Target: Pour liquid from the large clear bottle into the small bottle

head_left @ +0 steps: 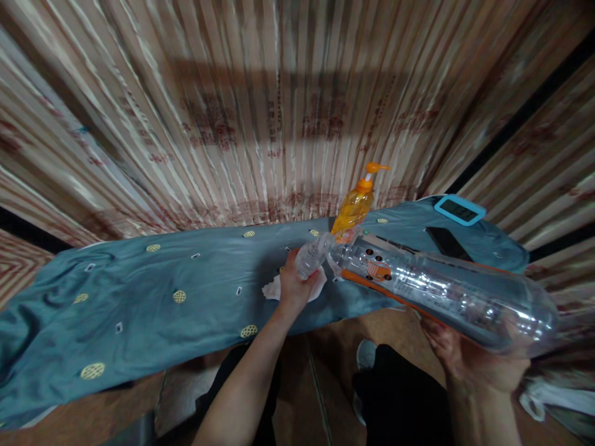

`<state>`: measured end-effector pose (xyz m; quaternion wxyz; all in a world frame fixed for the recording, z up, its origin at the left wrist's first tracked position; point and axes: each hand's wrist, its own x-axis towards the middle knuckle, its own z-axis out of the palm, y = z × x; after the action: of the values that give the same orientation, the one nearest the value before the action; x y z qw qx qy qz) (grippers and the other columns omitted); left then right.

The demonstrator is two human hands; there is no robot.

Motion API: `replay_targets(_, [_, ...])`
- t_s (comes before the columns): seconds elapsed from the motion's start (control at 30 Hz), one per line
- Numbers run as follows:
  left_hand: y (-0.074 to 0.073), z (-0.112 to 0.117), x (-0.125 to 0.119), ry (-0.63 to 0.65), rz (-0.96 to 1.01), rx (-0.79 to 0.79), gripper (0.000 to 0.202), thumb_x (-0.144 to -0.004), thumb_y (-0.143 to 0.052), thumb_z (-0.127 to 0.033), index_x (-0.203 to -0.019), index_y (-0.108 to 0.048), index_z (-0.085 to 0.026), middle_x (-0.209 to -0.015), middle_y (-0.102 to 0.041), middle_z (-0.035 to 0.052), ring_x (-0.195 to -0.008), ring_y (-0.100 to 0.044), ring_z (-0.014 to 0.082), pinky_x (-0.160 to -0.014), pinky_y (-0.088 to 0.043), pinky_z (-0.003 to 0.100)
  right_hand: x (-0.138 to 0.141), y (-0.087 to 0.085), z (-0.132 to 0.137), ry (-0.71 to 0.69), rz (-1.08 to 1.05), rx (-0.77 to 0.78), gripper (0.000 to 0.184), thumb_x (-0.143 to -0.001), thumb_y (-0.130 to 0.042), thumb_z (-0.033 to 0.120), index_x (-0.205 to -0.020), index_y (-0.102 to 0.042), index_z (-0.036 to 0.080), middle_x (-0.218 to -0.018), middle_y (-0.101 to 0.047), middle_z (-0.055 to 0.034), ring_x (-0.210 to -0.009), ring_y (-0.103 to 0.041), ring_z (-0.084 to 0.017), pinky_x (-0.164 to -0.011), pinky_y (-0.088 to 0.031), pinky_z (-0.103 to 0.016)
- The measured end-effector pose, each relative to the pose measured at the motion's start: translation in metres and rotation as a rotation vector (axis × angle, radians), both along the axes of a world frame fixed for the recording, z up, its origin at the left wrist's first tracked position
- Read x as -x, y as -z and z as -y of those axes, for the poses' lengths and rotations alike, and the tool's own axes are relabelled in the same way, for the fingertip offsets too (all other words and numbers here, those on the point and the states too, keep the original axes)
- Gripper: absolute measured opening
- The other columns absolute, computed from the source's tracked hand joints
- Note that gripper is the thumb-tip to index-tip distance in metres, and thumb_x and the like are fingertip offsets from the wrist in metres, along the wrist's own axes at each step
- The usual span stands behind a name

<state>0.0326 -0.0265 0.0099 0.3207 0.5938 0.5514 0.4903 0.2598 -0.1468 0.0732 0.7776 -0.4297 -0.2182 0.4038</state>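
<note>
My left hand (294,284) is wrapped round a small clear plastic bottle (310,256) above the patterned cloth. A large clear plastic bottle (441,294), with an orange print on its side, lies tilted nearly flat in my right hand (478,362), which supports it from below near its base. Its neck points left, right beside the mouth of the small bottle; whether the two touch, I cannot tell. White tissue (318,286) shows under and around my left hand. Behind the bottle necks stands a pump bottle (352,215) of yellow-orange liquid.
A teal cloth (134,279) with yellow pineapple prints covers the narrow table. At its right end lie a black phone (447,243) and a blue-framed digital clock (460,210). A patterned curtain (260,111) hangs behind. A white bag (558,396) is at lower right.
</note>
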Motion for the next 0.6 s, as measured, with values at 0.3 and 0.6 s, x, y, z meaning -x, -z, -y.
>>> replay_targets(0.3, [-0.0001, -0.0003, -0.0008, -0.015, -0.019, 0.020, 0.057, -0.066, -0.078, -0.008, -0.117, -0.057, -0.022, -0.109, -0.074, 0.0026, -0.103, -0.072, 0.0231, -0.094, -0.056, 0.035, -0.0048, 0.0020, -0.0030, 0.021, -0.053, 0.008, 0.067, -0.030, -0.088, 0.058, -0.085, -0.071, 0.023, -0.066, -0.062, 0.0011, -0.039, -0.044, -0.011, -0.025, -0.033, -0.025])
replay_targets(0.6, [-0.0006, 0.0001, -0.0003, 0.002, -0.021, 0.019, 0.057, -0.066, -0.078, -0.007, -0.117, -0.056, -0.021, -0.111, -0.074, 0.0040, -0.104, -0.071, 0.0236, -0.094, -0.055, 0.035, -0.0024, 0.0022, 0.0004, 0.030, -0.010, -0.005, 0.054, -0.045, -0.084, 0.059, -0.084, -0.071, 0.025, -0.073, -0.069, -0.0036, -0.054, -0.061, -0.018, -0.037, -0.049, -0.029])
